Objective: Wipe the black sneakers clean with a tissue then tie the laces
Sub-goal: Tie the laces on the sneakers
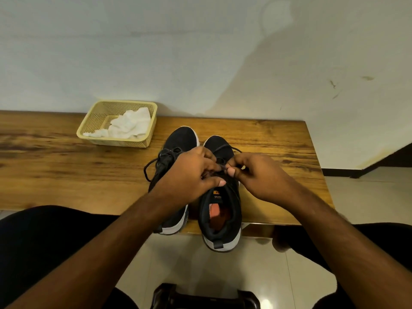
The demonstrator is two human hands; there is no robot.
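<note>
TABLE (66, 152): 2 black sneakers (185, 139) at center, heels toward 6 o'clock | BASKET (142, 123), 10 o'clock: used tissue (131, 123) | HANDS: left hand (189, 175) and right hand (258, 175) pinch right-shoe laces (223, 167) | STEP: tying shoe 2, likely | NEXT: pull knot tight.

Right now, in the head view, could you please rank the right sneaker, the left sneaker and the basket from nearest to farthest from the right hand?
1. Right sneaker: directly under the right hand, whose grip pinches its laces.
2. Left sneaker: beside it, to the left, partly under the left hand.
3. Basket: far left at the back of the wooden table, holding the tissue.
</note>
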